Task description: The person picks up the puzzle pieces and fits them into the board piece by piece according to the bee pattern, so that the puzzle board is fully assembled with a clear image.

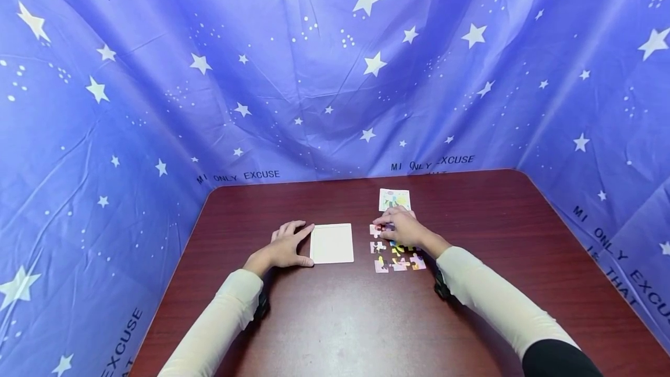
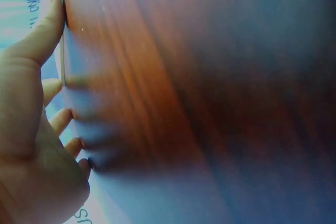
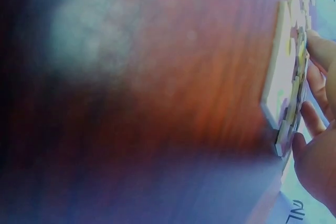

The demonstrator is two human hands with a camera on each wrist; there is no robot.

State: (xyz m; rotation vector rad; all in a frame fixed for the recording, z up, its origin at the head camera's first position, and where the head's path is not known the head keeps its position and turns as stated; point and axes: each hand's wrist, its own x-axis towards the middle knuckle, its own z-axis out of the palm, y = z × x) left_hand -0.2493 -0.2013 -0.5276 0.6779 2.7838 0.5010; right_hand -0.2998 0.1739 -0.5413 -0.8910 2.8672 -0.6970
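Note:
A square white board (image 1: pixel 332 244) lies flat on the table. My left hand (image 1: pixel 285 248) spreads along its left edge, index fingertip at the far corner and thumb at the near one. In the left wrist view, the thumb (image 2: pixel 44 30) stretches straight against the board's thin edge. My right hand (image 1: pixel 404 228) reaches over jigsaw pieces (image 1: pixel 400 264) set out in rows. Its thumb and index finger lie on either side of the far-left jigsaw piece (image 1: pixel 375 230); I cannot tell whether they pinch it. Pieces under the palm are partly hidden.
A small picture card (image 1: pixel 394 199) lies beyond the right hand, overlapped by its fingers in the head view. The dark red wooden table (image 1: pixel 335 319) is bordered by a blue star-patterned cloth (image 1: pixel 314 74) at the back and both sides.

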